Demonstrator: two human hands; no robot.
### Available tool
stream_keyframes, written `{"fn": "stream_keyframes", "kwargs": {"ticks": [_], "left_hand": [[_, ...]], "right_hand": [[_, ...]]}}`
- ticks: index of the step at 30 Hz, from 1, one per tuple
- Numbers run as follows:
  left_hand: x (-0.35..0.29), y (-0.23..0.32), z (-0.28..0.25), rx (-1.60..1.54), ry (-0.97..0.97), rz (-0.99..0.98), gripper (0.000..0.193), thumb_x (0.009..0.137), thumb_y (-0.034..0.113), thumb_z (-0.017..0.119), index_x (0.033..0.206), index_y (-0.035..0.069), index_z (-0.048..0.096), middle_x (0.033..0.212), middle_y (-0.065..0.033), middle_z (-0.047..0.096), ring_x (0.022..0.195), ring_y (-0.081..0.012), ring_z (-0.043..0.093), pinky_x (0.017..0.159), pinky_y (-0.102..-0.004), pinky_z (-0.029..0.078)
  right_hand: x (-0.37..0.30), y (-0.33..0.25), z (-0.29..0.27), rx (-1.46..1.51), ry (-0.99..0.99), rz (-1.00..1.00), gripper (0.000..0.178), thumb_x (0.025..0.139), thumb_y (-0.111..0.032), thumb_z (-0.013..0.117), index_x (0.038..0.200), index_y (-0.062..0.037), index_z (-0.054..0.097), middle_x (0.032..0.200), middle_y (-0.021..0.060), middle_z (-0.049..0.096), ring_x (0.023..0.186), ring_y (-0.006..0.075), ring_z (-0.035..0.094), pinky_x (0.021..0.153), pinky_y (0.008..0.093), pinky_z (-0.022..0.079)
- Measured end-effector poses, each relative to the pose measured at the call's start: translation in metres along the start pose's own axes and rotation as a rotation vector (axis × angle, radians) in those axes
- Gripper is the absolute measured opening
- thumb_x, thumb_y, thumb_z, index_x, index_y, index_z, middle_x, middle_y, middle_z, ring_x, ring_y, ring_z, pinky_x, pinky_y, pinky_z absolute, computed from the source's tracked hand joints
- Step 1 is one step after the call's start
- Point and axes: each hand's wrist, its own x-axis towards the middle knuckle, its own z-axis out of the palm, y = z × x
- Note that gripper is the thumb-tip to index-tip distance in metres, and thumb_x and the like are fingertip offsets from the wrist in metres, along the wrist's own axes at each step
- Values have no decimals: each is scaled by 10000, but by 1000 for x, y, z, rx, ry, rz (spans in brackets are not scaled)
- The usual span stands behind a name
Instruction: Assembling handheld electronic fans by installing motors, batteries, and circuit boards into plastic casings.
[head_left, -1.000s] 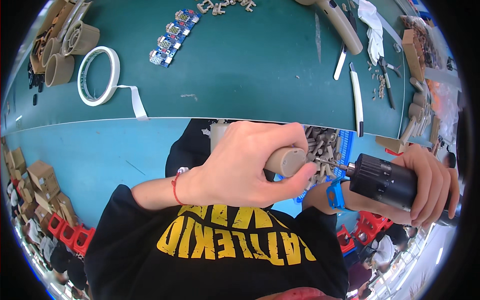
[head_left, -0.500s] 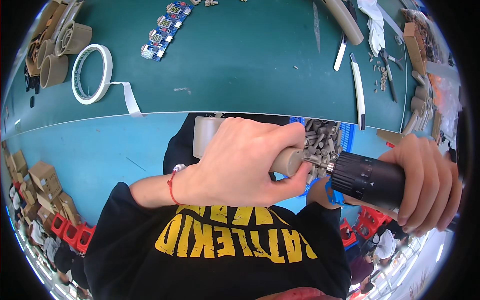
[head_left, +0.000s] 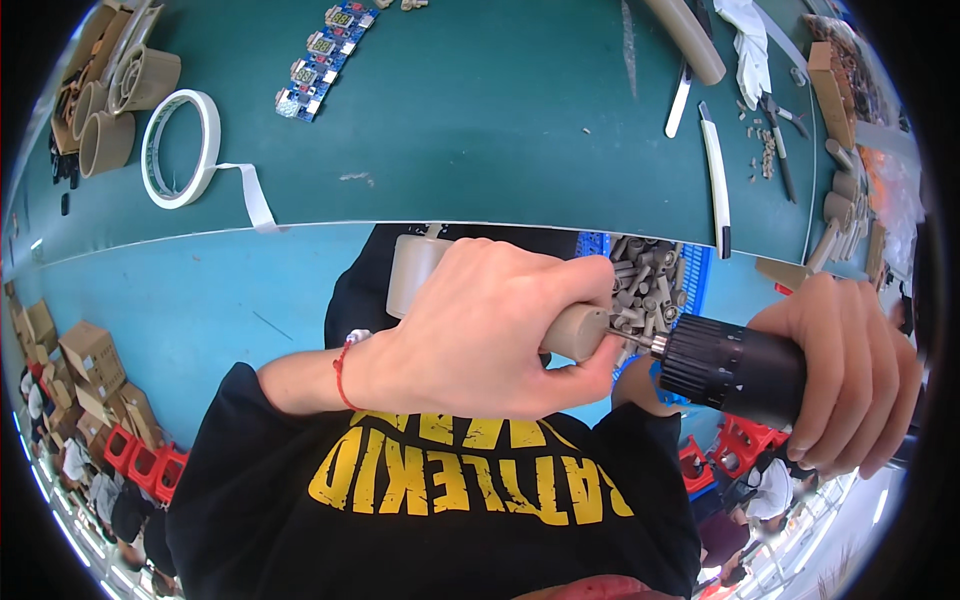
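Note:
My left hand (head_left: 490, 325) is closed around a beige plastic cylinder. Its small round end (head_left: 578, 332) sticks out between thumb and forefinger, and a small hole shows near the rim. Behind the knuckles a wider pale beige cylinder (head_left: 412, 277) shows; whether it is one piece with the small end is hidden by the hand. My right hand (head_left: 845, 375) grips a black power screwdriver (head_left: 735, 368), held nearly level and pointing left. The bit (head_left: 632, 338) reaches the edge of the cylinder's end face; exact contact is hard to tell.
Below the green table (head_left: 450, 130), a blue basket (head_left: 697, 280) holds many small beige parts (head_left: 645, 285). On the tabletop lie a tape roll (head_left: 207, 150), blue circuit boards (head_left: 320, 60), a white-handled knife (head_left: 716, 180), pliers (head_left: 778, 140) and a beige tube (head_left: 690, 40).
The screwdriver and my right hand have shifted slightly left and down. My left hand keeps its hold on the cylinder, nearly in the same place.

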Motion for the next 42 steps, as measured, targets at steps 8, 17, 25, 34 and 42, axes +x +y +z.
{"fn": "stream_keyframes", "kwargs": {"ticks": [8,17,25,34,42], "left_hand": [[2,2,-4,-297,-136,-151,150,781,104,704,751,48,568,589,-7,555,484,-103,529,470,-237,391],[7,-5,-4,-992,-290,-384,227,913,192,594,766,24,558,634,-15,553,564,-65,496,527,-227,397],[39,-13,22,-1237,-115,-279,393,991,384,440,708,124,356,536,13,356,437,-136,323,389,-310,329],[101,37,88,-1360,-6,-40,372,956,430,476,1003,63,512,908,-65,459,898,-239,427,889,-448,334],[101,38,169,-352,-216,589,254,969,289,456,863,60,487,917,-121,573,981,-308,537,931,-440,416]], "right_hand": [[-9,-67,8,-433,432,24,388,967,-363,529,993,13,620,681,78,634,529,149,599,543,238,509],[-36,-216,-118,-2062,1314,761,551,991,-544,427,1134,-52,627,785,57,634,658,114,627,563,258,491],[-68,-158,-121,-2690,896,165,365,787,-276,671,1018,1,612,1008,220,620,993,395,572,881,475,453],[-156,-57,50,-932,723,374,906,868,-356,719,1522,-77,158,1427,177,402,1236,269,498,1045,386,413],[-180,-32,46,-33,1137,-300,564,1019,-471,396,1418,-72,388,1336,85,520,1237,195,504,1051,395,399]]}}
